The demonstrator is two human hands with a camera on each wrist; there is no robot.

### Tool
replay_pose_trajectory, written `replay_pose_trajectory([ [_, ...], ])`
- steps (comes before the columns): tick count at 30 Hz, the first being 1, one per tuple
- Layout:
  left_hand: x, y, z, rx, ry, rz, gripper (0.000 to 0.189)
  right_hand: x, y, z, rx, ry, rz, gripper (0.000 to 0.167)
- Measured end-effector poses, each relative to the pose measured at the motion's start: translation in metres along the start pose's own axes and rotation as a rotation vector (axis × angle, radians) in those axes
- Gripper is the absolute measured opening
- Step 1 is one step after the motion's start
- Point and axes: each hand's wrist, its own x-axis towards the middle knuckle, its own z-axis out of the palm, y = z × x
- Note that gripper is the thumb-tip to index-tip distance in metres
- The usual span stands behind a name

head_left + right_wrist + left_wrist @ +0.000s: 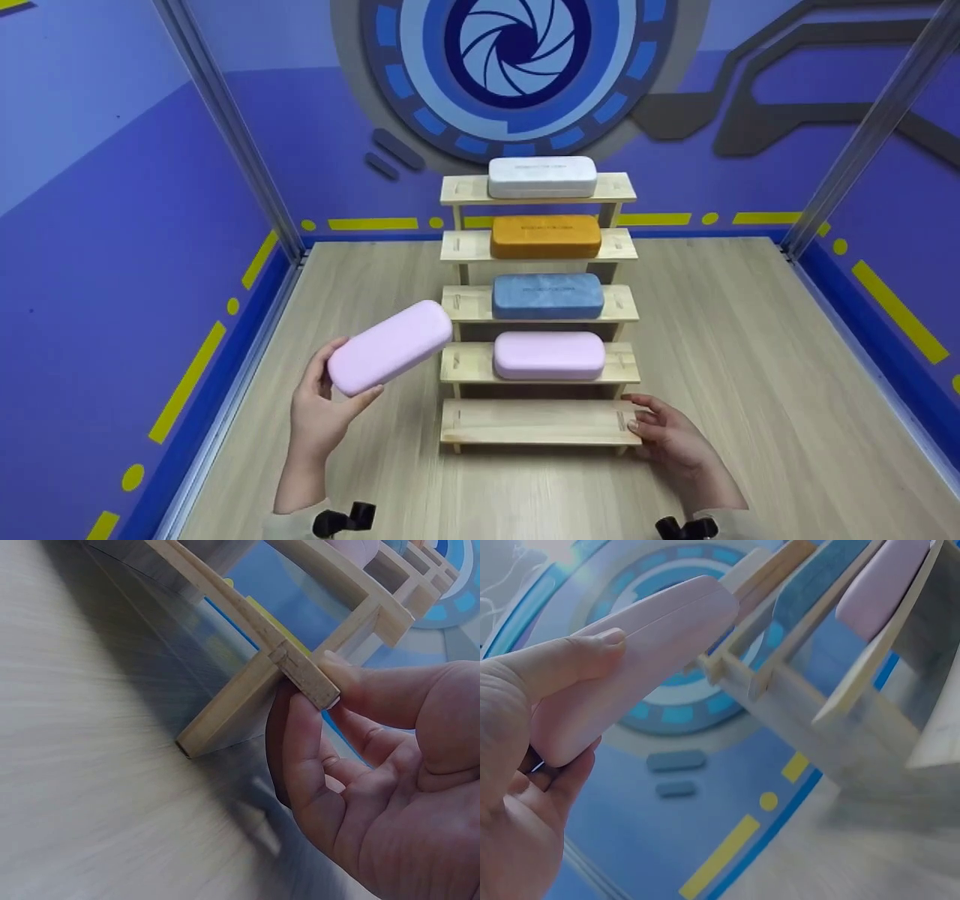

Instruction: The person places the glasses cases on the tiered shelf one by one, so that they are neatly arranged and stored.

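Observation:
My left hand point(321, 409) grips a pink glasses case point(390, 347) by its near end, tilted and raised left of a stepped wooden rack point(540, 421). In the left wrist view the thumb lies along the case's side, the fingers beneath it. My right hand point(675, 439) pinches the right end of the rack's lowest shelf; the right wrist view has thumb and fingers point(304, 742) on its corner. Upward on the rack sit a second pink case point(549, 354), a blue case point(547, 295), an orange case point(545, 237) and a white case point(541, 177), one per shelf.
The rack stands on a wood-grain tabletop point(750, 360). Blue and purple printed panels point(285, 142) enclose the back and sides, with metal posts point(232, 120) at the corners. Black wrist mounts point(345, 519) show at the bottom edge.

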Motion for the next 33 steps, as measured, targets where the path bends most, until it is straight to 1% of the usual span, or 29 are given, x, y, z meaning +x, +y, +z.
replay_pose_trajectory([
  [5, -0.002, 0.005, 0.008, 0.004, -0.044, 0.073, 0.081, 0.001, 0.0, 0.0, -0.001, 0.002, 0.005, 0.065],
  [11, -0.003, 0.007, 0.018, 0.0, -0.114, 0.19, 0.081, 0.001, 0.001, 0.001, -0.002, 0.009, 0.008, 0.066],
  [16, -0.005, 0.008, 0.031, -0.047, -0.171, 0.242, 0.081, 0.001, 0.003, 0.0, 0.001, 0.004, 0.0, 0.065],
  [20, -0.006, 0.009, 0.044, -0.079, -0.22, 0.244, 0.08, 0.0, 0.003, 0.0, 0.007, -0.005, -0.004, 0.064],
  [24, -0.009, 0.01, 0.058, -0.086, -0.257, 0.209, 0.08, 0.001, 0.003, 0.0, 0.026, -0.01, -0.001, 0.064],
  [28, -0.012, 0.012, 0.072, -0.106, -0.3, 0.189, 0.08, 0.001, 0.003, 0.001, 0.035, -0.005, 0.0, 0.065],
  [33, -0.017, 0.013, 0.088, -0.14, -0.367, 0.156, 0.079, 0.001, 0.002, 0.002, 0.03, 0.023, 0.01, 0.065],
])
